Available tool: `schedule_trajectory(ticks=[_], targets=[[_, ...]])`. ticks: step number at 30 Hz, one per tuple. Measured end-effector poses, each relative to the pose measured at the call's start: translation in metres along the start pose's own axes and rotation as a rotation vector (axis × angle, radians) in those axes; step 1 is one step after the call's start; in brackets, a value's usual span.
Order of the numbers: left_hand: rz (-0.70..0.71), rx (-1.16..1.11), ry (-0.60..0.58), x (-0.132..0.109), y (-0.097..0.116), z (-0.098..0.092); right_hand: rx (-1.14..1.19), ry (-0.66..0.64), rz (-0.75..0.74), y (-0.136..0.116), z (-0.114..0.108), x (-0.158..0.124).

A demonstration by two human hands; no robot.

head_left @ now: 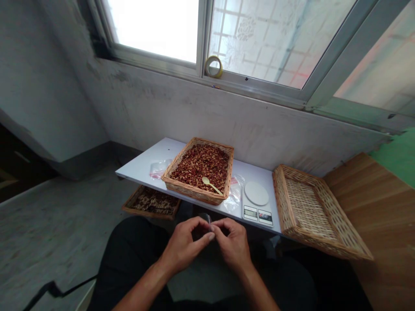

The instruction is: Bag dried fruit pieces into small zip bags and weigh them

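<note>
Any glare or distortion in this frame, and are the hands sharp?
Head view: the bright rectangular window pane is blown out white; wide-angle distortion slants the white shelf; the left hand and right hand look fairly sharp against dark trousers.

Blown-out window (155,30) glare, warped edges

Operator's left hand (185,246) and right hand (234,247) are bare, as are the left forearm (142,286) and right forearm (257,289). Plain black trousers (129,246) of matte fabric cover both legs.
</note>
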State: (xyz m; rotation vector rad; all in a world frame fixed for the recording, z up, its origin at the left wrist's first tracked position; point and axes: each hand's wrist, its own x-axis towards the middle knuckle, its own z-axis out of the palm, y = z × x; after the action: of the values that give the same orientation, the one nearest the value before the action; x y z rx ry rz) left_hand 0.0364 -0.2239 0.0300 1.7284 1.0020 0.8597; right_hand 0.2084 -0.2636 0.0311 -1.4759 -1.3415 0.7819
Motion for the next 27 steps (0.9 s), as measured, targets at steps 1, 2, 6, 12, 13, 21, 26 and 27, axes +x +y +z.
schedule_trajectory(ticks=[1, 2, 6, 12, 13, 21, 26, 27], targets=[[-0.006, 0.003, -0.010, 0.000, -0.001, 0.000, 0.019, -0.008, 0.001, 0.001, 0.000, 0.000], [-0.011, 0.012, -0.016, 0.000, -0.002, 0.001, 0.034, -0.018, 0.007, 0.001, 0.000, -0.001], [-0.005, 0.122, 0.009, -0.005, -0.011, 0.004, 0.010, -0.021, 0.036, 0.003, 0.002, -0.004], [0.129, 0.610, 0.272, -0.009, -0.015, 0.013, -0.221, 0.172, -0.026, 0.008, 0.015, -0.012], [0.149, 0.656, 0.305, -0.008, -0.014, 0.014, -0.245, 0.194, -0.029, 0.009, 0.017, -0.012], [0.156, 0.666, 0.257, -0.001, -0.003, 0.022, -0.219, 0.114, -0.073, 0.008, 0.014, -0.004], [0.178, 0.673, 0.172, -0.004, -0.007, 0.022, -0.177, 0.047, -0.078, 0.009, 0.011, -0.004], [0.175, 0.687, 0.176, -0.005, -0.008, 0.021, -0.209, 0.065, -0.084, 0.011, 0.012, -0.005]])
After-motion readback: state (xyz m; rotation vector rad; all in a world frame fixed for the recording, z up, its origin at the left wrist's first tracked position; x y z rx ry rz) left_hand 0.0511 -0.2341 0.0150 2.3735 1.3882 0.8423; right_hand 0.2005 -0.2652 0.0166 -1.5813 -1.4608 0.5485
